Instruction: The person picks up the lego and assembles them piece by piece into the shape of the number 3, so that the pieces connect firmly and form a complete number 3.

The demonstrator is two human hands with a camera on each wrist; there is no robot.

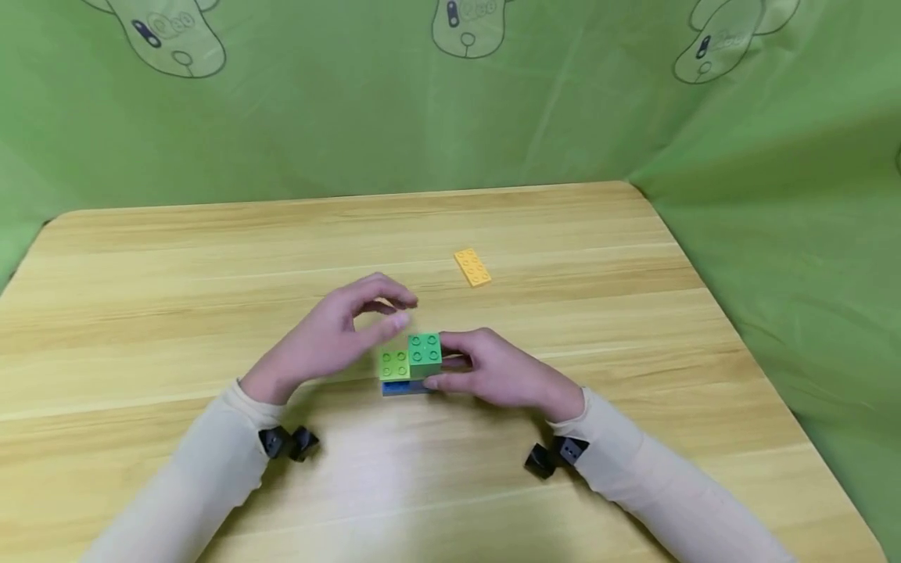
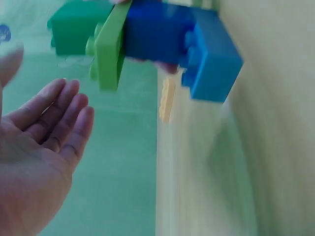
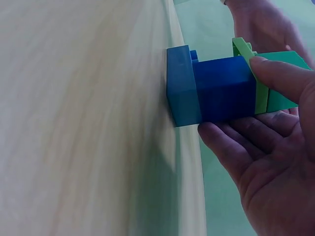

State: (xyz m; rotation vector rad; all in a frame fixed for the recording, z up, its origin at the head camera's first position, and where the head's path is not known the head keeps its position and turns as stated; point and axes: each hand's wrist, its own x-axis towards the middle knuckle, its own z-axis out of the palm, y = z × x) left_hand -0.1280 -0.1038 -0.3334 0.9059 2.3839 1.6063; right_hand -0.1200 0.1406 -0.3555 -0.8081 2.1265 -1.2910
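On table [image 1: 633, 328], right hand [image 1: 503, 375] gripping block stack [image 1: 411, 363], left hand [image 1: 331, 336] open

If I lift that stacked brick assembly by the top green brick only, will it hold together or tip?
The brick stack is probably stiff and light: moulded plastic, studs interlocked. The right hand grips its side. The lime plate overhangs the blue bricks, so a top-only lift might tilt it or pop a layer.
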